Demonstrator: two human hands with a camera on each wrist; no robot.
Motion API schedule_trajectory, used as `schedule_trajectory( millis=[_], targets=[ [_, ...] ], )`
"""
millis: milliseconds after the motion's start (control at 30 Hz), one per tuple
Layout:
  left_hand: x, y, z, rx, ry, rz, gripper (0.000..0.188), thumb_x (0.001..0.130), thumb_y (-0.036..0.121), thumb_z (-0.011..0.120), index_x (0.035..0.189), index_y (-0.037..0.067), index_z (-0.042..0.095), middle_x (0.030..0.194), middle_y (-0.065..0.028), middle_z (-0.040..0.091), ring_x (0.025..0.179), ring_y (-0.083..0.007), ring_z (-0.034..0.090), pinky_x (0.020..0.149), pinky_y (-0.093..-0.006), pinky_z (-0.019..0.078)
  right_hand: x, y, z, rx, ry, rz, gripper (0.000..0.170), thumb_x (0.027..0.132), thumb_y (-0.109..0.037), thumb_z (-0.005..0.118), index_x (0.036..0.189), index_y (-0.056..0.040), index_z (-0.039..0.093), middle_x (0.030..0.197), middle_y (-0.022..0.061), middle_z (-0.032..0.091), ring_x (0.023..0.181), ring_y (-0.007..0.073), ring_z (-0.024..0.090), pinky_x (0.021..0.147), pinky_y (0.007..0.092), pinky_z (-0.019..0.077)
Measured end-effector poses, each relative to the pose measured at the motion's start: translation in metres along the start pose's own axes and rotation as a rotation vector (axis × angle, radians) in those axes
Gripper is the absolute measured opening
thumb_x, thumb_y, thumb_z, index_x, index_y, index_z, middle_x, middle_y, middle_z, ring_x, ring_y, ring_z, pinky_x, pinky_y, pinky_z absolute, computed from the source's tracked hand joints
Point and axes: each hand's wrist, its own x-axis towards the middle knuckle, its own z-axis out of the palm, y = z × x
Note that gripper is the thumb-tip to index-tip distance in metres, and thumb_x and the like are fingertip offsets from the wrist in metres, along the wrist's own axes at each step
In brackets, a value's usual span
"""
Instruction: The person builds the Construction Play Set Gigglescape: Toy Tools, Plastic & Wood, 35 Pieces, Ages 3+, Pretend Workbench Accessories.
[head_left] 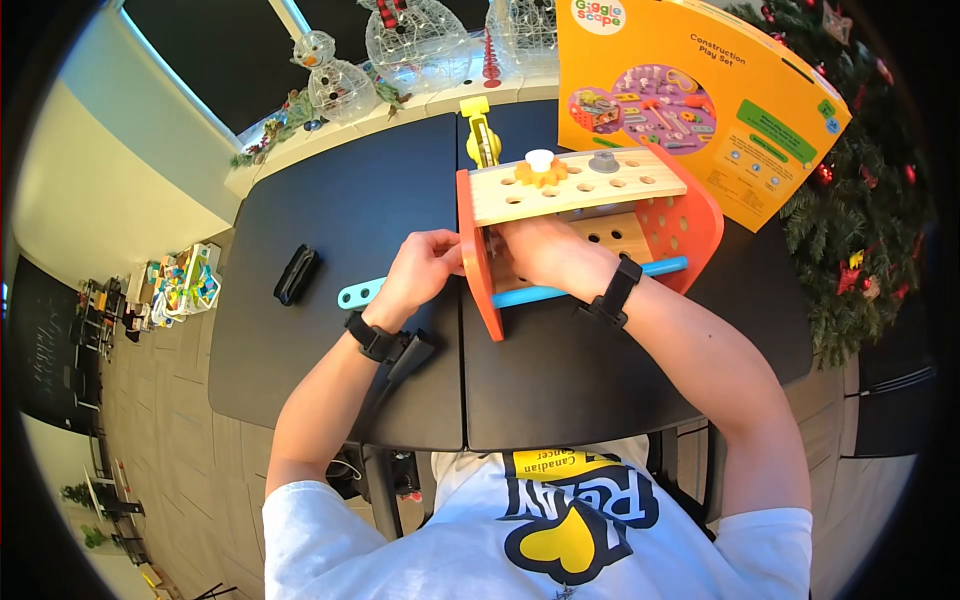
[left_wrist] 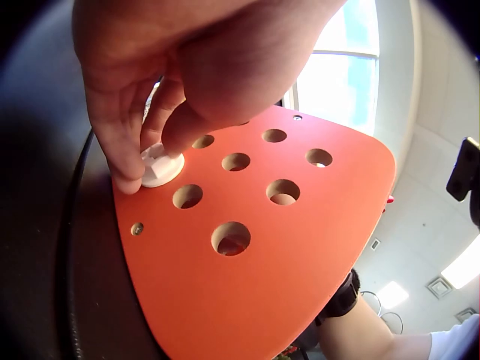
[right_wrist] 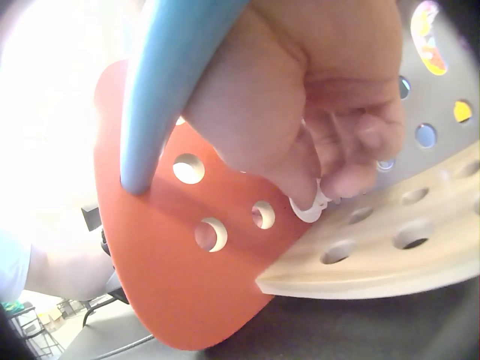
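Observation:
A toy workbench with red side panels (head_left: 478, 250), wooden boards and a blue bar (head_left: 535, 294) stands on the table. My left hand (head_left: 425, 265) is at the outside of its left panel. There, in the left wrist view, thumb and fingers pinch a white bolt head (left_wrist: 161, 169) set against the panel near its edge. My right hand (head_left: 550, 255) reaches inside over the blue bar. In the right wrist view its fingertips pinch a small white piece (right_wrist: 306, 212) at the panel's inner face, just above the wooden board (right_wrist: 375, 262); the fingers partly hide it.
On the top board sit an orange gear (head_left: 541, 175) with a white bolt and a grey nut (head_left: 604, 162). A blue holed strip (head_left: 360, 293) and a black case (head_left: 297, 275) lie left. Behind are a yellow toy piece (head_left: 482, 135) and an orange box (head_left: 720, 100).

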Motion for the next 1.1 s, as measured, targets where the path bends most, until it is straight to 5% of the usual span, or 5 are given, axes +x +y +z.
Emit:
schedule_trajectory(
  millis=[200, 600, 800, 1100],
  targets=[
    [-0.002, 0.003, 0.001, -0.022, 0.007, 0.003, 0.027, 0.104, 0.015, 0.064, 0.113, -0.009, 0.071, 0.097, -0.0113, 0.076, 0.087, -0.0168, 0.073, 0.084, -0.032, 0.0574, 0.004, 0.006, 0.009, -0.198, -0.087, 0.06, 0.029, 0.089, -0.012, 0.071, 0.115, 0.0013, 0.065, 0.107, 0.0236, 0.071, 0.101, 0.0401, 0.069, 0.087, 0.0461, 0.0551],
    [-0.002, 0.005, 0.001, -0.016, -0.011, 0.007, 0.026, 0.104, 0.014, 0.063, 0.114, -0.009, 0.071, 0.098, -0.0115, 0.077, 0.088, -0.0173, 0.074, 0.085, -0.0322, 0.0576, 0.001, -0.005, -0.001, 0.022, -0.017, 0.033, 0.025, 0.093, -0.012, 0.068, 0.114, 0.0013, 0.066, 0.106, 0.0234, 0.072, 0.1, 0.0395, 0.069, 0.087, 0.0454, 0.0552],
    [0.0, 0.0, 0.0, 0.011, -0.002, -0.003, 0.026, 0.104, 0.015, 0.064, 0.114, -0.008, 0.072, 0.097, -0.0111, 0.077, 0.087, -0.0166, 0.074, 0.084, -0.0321, 0.0574, 0.001, -0.014, -0.005, -0.167, -0.219, 0.124, 0.027, 0.094, -0.016, 0.067, 0.114, 0.0022, 0.065, 0.106, 0.0232, 0.072, 0.101, 0.0388, 0.07, 0.087, 0.0464, 0.055],
    [0.004, -0.009, -0.001, -0.034, -0.024, 0.023, 0.029, 0.104, 0.017, 0.066, 0.114, -0.009, 0.072, 0.095, -0.0105, 0.077, 0.085, -0.0159, 0.073, 0.082, -0.0315, 0.0573, -0.002, -0.011, -0.008, -0.044, -0.079, -0.03, 0.022, 0.095, -0.013, 0.066, 0.113, -0.0004, 0.066, 0.103, 0.0185, 0.073, 0.097, 0.0333, 0.071, 0.083, 0.0422, 0.0559]
  ],
)
